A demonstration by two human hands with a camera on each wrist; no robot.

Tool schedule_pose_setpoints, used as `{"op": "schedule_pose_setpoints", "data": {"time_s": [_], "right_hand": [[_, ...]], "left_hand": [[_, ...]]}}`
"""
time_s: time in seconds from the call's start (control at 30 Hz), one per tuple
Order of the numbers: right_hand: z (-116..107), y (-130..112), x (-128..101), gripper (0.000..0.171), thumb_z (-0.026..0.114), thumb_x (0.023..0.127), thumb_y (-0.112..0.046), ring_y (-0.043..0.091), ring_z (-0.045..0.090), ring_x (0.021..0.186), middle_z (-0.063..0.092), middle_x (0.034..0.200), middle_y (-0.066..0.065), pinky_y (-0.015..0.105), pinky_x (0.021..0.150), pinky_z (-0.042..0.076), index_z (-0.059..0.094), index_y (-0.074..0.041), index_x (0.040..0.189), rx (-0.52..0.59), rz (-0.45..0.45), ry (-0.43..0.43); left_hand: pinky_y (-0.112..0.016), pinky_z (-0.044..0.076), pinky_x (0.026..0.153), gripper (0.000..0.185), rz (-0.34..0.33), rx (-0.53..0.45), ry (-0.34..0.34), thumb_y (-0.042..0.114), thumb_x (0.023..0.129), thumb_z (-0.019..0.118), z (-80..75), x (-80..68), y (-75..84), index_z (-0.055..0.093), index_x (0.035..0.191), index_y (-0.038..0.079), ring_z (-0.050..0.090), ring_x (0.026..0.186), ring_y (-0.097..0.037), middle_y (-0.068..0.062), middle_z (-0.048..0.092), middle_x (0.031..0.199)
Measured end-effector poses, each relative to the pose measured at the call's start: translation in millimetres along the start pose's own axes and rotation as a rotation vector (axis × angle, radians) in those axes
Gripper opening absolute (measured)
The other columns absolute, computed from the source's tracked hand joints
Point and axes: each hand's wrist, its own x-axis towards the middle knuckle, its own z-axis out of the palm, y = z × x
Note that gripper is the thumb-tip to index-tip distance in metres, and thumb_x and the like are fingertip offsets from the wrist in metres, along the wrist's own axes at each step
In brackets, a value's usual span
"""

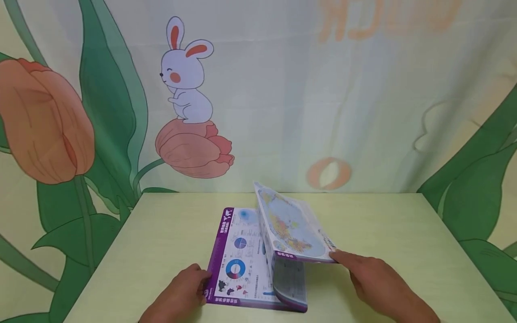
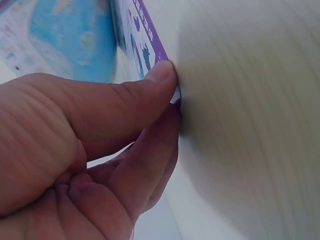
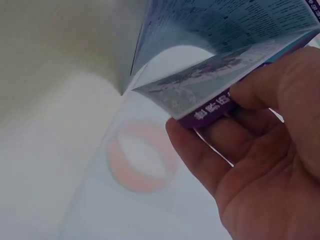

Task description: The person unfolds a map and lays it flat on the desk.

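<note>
A folded world map (image 1: 242, 251) with purple borders and printed charts lies on the table, one flap (image 1: 292, 222) raised and tilted with a world map printed on its face. At its lower left corner, my left hand (image 1: 177, 294) pinches the edge between thumb and fingers; the left wrist view has this hand (image 2: 115, 130) close against the tabletop. My right hand (image 1: 379, 280) holds the raised flap by its lower right corner. In the right wrist view, thumb and fingers of that hand (image 3: 265, 130) grip the purple border, and the sheet curves behind it. Part of the lower panel is hidden under the flap.
The map sits near the middle of a pale yellow-green table (image 1: 161, 233). Behind the table hangs a cloth backdrop (image 1: 274, 89) printed with a rabbit, tulips and leaves, meeting the table's back edge.
</note>
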Motion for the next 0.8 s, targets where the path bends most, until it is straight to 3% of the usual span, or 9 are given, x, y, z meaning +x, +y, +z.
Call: {"op": "schedule_pose_setpoints", "data": {"time_s": [0.17,0.37,0.6,0.7,0.8], "right_hand": [[0.9,19.3,-9.6,0.065,0.082,0.079,0.010,0.002,0.072,0.091,0.079,0.120,0.000,0.023,0.074,0.060,0.070,-0.017,0.136,0.126,-0.077,0.114],[-5.6,32.8,-27.4,0.065,0.081,0.078,0.012,-0.007,0.063,0.087,0.080,0.116,-0.003,0.018,0.073,0.057,0.072,-0.018,0.135,0.129,-0.002,0.111],[-14.8,41.4,-51.2,0.056,0.074,0.092,0.003,0.000,0.066,0.090,0.076,0.127,0.000,0.028,0.080,0.062,0.068,-0.019,0.143,0.176,0.318,-0.229],[-16.2,45.3,-61.0,0.056,0.074,0.093,0.002,0.005,0.065,0.088,0.075,0.129,0.004,0.034,0.082,0.063,0.065,-0.018,0.145,0.167,0.409,-0.317],[-17.0,49.0,-69.4,0.057,0.072,0.096,-0.003,0.010,0.063,0.085,0.074,0.116,0.000,0.028,0.074,0.060,0.061,-0.020,0.149,0.153,0.519,-0.416]], "left_hand": [[-0.042,0.061,0.091,0.047,-0.005,0.031,0.016,0.005,0.086,0.085,-3.7,-1.9,-11.4,0.074,0.132,0.009,0.056,0.089,-0.020,-0.001,0.059,0.097],[-0.043,0.061,0.091,0.050,-0.032,0.050,0.039,0.004,0.086,0.084,-8.4,-4.6,-28.0,0.072,0.134,0.006,0.056,0.088,-0.020,-0.002,0.059,0.095],[-0.043,0.061,0.089,0.056,-0.079,0.039,0.046,0.002,0.086,0.083,-14.7,-7.3,-54.7,0.067,0.139,0.001,0.056,0.086,-0.020,-0.003,0.060,0.095],[-0.042,0.061,0.088,0.056,-0.085,0.035,0.046,0.001,0.086,0.083,-20.3,-10.6,-66.6,0.066,0.140,-0.001,0.056,0.086,-0.019,-0.003,0.061,0.095],[-0.039,0.061,0.085,0.054,-0.082,0.025,0.055,0.000,0.088,0.081,-25.4,-14.4,-79.1,0.065,0.139,-0.003,0.055,0.086,-0.018,-0.004,0.060,0.095]]}}
